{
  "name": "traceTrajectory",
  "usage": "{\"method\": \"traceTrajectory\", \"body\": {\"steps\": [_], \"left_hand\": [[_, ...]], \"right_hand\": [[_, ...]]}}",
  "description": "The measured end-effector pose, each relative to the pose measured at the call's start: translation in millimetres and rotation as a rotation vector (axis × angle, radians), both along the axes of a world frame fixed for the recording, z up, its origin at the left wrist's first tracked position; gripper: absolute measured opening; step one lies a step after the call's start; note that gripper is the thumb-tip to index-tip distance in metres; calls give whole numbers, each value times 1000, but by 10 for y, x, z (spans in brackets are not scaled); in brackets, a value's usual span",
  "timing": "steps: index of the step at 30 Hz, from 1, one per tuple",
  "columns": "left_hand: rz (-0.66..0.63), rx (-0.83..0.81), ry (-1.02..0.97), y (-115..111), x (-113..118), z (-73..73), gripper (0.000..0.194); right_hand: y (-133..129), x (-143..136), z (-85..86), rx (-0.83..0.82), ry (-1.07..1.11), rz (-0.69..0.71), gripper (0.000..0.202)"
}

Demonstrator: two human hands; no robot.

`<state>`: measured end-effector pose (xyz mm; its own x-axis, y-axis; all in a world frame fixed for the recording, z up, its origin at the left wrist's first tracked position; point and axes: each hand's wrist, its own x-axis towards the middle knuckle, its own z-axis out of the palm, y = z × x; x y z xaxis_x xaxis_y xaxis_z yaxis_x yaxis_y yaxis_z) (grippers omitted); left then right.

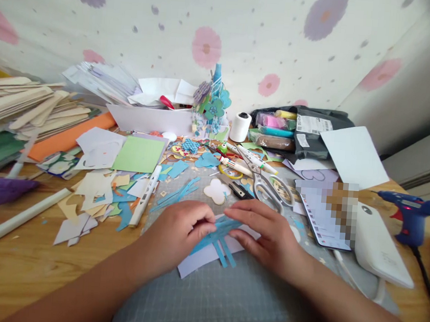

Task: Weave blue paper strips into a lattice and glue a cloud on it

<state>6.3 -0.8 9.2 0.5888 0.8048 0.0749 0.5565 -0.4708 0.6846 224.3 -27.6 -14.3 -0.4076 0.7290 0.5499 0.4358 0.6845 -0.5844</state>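
Cluttered worktop: on a grey mat both hands, left and right, pinch blue strips over white paper, seemingly arranging them; next calls for steady aligning

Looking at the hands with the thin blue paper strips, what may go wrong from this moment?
1. The blue strips are thin; between the left hand and right hand they may tear or crease.
2. Open scissors lie just beyond the right hand's fingers; a reach forward might meet the blades.
3. The glue gun shows a red light, so it may be hot, and its cord runs near the right forearm.
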Motion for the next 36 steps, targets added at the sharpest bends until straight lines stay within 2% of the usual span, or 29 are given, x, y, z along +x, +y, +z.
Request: {"method": "traceTrajectory", "body": {"steps": [4, 7, 10, 14, 21, 27, 30, 32, 36], "left_hand": [[-4, -30, -64, -14, 30, -23, 11], [15, -120, -90, -9, -3, -8, 7], [31, -163, -94, -1, -16, 17, 9], [21, -116, -79, 16, 5, 36, 11], [12, 37, -60, 14, 16, 17, 16], [-4, 139, -53, 17, 1, -18, 14], [21, 224, -11, 24, -37, -26, 14], [-14, 270, 65, 5, -70, -10, 17], [-223, 249, 307, -111, -125, 51, 21]], "right_hand": [[-23, -69, 21, -149, 12, 24, 18], [-25, -68, 57, -276, 14, -26, 14], [-31, -57, 76, -337, 28, -96, 12], [-48, -56, 70, -378, 11, -145, 13], [-31, -43, 66, -331, -55, -152, 16], [-9, -25, 41, -129, -88, -45, 17], [-6, 33, 39, -151, -132, -91, 20], [-2, 97, 36, -218, -133, -153, 20], [3, 206, 22, -316, -83, -245, 20]]}}
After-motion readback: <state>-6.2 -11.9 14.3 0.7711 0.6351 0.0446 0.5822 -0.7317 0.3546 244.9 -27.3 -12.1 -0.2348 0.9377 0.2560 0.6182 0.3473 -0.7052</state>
